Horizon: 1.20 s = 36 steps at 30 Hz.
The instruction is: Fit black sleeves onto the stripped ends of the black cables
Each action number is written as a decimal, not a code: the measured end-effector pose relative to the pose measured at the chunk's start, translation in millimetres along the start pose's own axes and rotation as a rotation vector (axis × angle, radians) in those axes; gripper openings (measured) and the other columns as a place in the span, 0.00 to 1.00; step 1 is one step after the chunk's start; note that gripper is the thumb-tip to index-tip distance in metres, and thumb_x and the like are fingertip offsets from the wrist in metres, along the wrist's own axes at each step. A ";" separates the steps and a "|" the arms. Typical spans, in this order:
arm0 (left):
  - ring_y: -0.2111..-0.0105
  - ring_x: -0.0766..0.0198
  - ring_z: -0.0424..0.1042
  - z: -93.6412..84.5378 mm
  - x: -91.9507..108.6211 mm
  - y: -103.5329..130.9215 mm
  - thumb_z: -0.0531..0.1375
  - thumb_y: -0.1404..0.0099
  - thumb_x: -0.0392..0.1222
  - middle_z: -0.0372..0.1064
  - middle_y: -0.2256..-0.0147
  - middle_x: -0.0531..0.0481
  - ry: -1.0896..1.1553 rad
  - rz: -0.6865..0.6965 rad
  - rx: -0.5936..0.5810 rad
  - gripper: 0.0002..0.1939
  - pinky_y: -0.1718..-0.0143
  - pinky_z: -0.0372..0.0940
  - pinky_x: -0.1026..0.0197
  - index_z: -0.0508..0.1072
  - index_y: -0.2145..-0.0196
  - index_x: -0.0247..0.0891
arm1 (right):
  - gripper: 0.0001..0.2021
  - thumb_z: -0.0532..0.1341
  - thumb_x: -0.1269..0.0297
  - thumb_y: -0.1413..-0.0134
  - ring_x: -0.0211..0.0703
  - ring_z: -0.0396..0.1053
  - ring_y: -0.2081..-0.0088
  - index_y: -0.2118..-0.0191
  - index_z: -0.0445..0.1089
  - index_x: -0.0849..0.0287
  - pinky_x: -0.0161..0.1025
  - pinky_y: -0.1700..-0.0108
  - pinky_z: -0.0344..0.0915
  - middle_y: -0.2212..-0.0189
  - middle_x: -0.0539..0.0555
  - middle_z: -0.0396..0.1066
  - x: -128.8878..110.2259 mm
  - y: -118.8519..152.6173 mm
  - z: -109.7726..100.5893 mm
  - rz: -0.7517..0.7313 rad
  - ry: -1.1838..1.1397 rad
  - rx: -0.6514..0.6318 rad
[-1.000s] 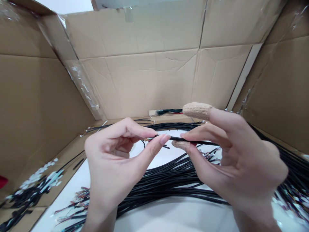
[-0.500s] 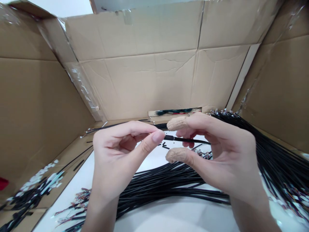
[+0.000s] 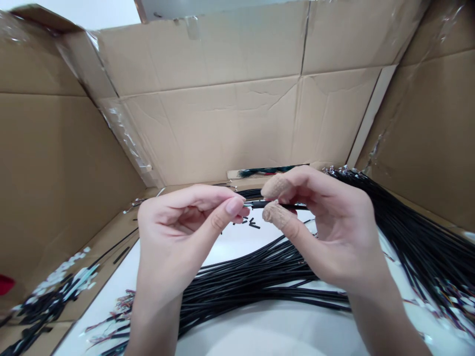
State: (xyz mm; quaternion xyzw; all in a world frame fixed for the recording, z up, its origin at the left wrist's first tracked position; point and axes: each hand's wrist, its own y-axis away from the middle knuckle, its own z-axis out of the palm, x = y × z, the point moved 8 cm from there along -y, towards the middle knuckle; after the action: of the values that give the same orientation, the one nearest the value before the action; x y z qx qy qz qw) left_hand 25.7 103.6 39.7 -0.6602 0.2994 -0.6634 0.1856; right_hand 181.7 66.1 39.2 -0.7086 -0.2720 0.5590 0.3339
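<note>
Between my hands, level with the far edge of the white tabletop, runs a thin black cable [image 3: 258,204]. My left hand [image 3: 185,232] pinches thin wires at the cable's end between thumb and forefinger. A short black sleeve sits where the wires meet the cable. My right hand [image 3: 319,222], with tan covers over its thumb and forefinger tips, is closed around the cable at that sleeve. The cable's far part passes behind my right fingers and is hidden. Below both hands lies a thick bundle of black cables [image 3: 252,277].
Cardboard walls [image 3: 215,123] enclose the white table [image 3: 237,331]. Another large cable bundle [image 3: 411,237] fans out at the right. Small black tube pieces [image 3: 253,223] are scattered behind the hands. White connectors and dark cables [image 3: 61,291] lie on cardboard at the left.
My right thumb and forefinger have come together onto the cable; they stood apart before. My right hand has moved left, and the sleeve is now at its fingertips.
</note>
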 end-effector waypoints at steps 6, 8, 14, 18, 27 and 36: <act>0.74 0.79 0.75 6.2 -1.5 2.6 0.66 0.39 0.30 0.78 0.74 0.64 0.078 -0.032 -0.035 0.11 0.70 0.69 0.83 0.82 0.69 0.48 | 0.06 0.68 0.74 0.46 0.33 0.69 0.66 0.62 0.76 0.59 0.35 0.69 0.64 0.65 0.47 0.79 -2.8 -3.1 1.4 -0.049 0.015 -0.002; 0.74 0.79 0.75 7.8 -1.0 3.3 0.66 0.38 0.30 0.77 0.75 0.63 0.071 -0.035 -0.043 0.10 0.71 0.70 0.82 0.82 0.70 0.47 | 0.05 0.67 0.76 0.45 0.34 0.69 0.66 0.65 0.76 0.60 0.36 0.67 0.65 0.68 0.48 0.78 -5.7 -3.2 0.1 -0.090 0.035 0.013; 0.73 0.75 0.77 10.2 0.4 4.1 0.67 0.39 0.30 0.79 0.73 0.61 0.054 -0.008 -0.035 0.10 0.70 0.72 0.78 0.82 0.68 0.46 | 0.08 0.62 0.80 0.44 0.38 0.70 0.67 0.65 0.72 0.60 0.39 0.70 0.64 0.69 0.51 0.74 -9.7 2.1 2.4 -0.165 0.113 0.034; 0.72 0.75 0.78 11.6 1.4 4.4 0.66 0.38 0.30 0.79 0.71 0.61 0.030 0.013 -0.026 0.10 0.68 0.73 0.78 0.82 0.67 0.47 | 0.11 0.60 0.82 0.46 0.38 0.68 0.69 0.65 0.71 0.58 0.40 0.70 0.65 0.69 0.50 0.72 -10.5 3.8 3.4 -0.199 0.096 0.056; 0.72 0.74 0.78 9.2 6.3 2.8 0.66 0.37 0.33 0.80 0.71 0.59 -0.003 0.032 -0.010 0.08 0.68 0.73 0.76 0.82 0.67 0.47 | 0.13 0.61 0.84 0.50 0.37 0.64 0.71 0.66 0.71 0.57 0.40 0.72 0.61 0.71 0.49 0.70 -11.9 2.9 -5.3 -0.196 0.121 0.101; 0.70 0.65 0.75 15.0 -146.6 -43.7 0.64 0.34 0.42 0.75 0.69 0.49 -0.330 -0.264 -0.248 0.10 0.66 0.73 0.60 0.76 0.65 0.31 | 0.10 0.63 0.80 0.49 0.43 0.68 0.70 0.67 0.71 0.55 0.45 0.72 0.58 0.72 0.50 0.72 -25.2 6.5 -31.3 -0.181 0.241 0.239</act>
State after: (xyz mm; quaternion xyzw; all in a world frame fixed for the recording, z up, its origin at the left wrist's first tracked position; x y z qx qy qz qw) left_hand 55.7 228.2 -45.0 -0.8106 0.2557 -0.5233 0.0612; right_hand 206.5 37.6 54.3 -0.6982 -0.2243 0.4660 0.4950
